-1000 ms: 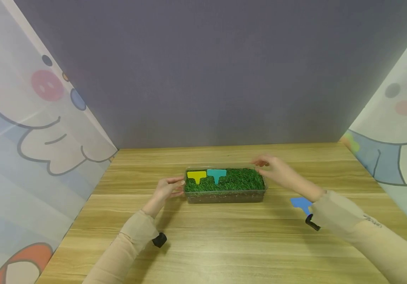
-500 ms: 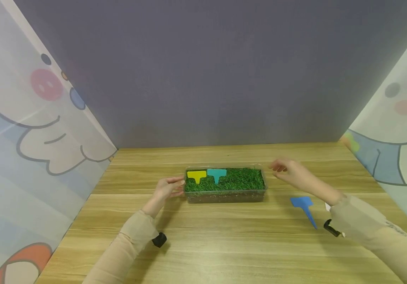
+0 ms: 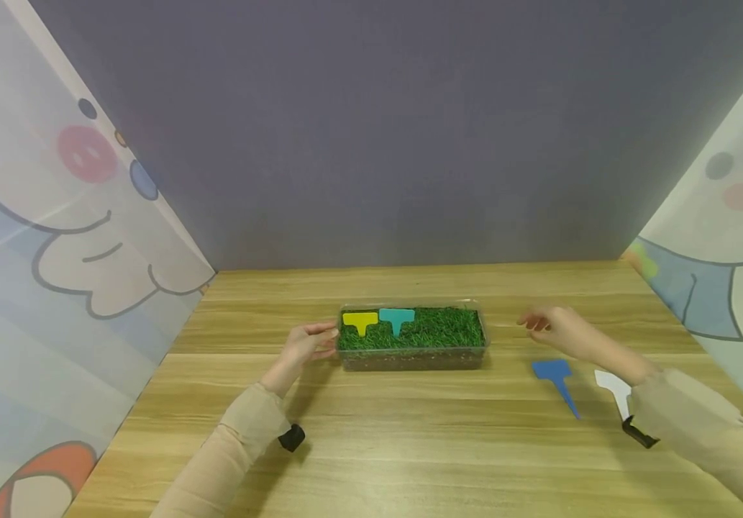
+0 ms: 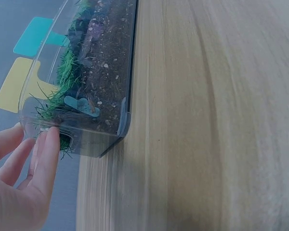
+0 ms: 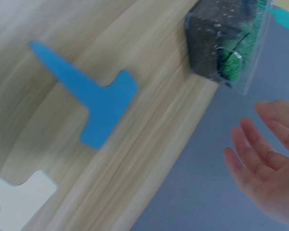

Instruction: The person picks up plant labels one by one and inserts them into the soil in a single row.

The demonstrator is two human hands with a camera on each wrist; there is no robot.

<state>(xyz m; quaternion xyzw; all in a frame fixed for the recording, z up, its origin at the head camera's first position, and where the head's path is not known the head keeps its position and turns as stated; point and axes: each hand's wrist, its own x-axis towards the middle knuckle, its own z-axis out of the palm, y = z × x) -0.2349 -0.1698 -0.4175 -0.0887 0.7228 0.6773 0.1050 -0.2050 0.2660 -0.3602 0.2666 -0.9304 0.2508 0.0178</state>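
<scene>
While our left grip [image 3: 304, 344], extended, touches clear plastic grass-filled rectangular trough [image 3: 413, 359], presumably steadying it, our right grip [image 3: 562, 331], empty, loose, hangs right of trough. Blue T-shaped plastic tag [image 3: 552, 370]: right of trough, on desk [image 3: 423, 446].

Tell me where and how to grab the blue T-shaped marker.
Probably the wide head, pinched by its short ends from above: the blue marker lies flat on the table, its pointed stem toward the near side.
</scene>
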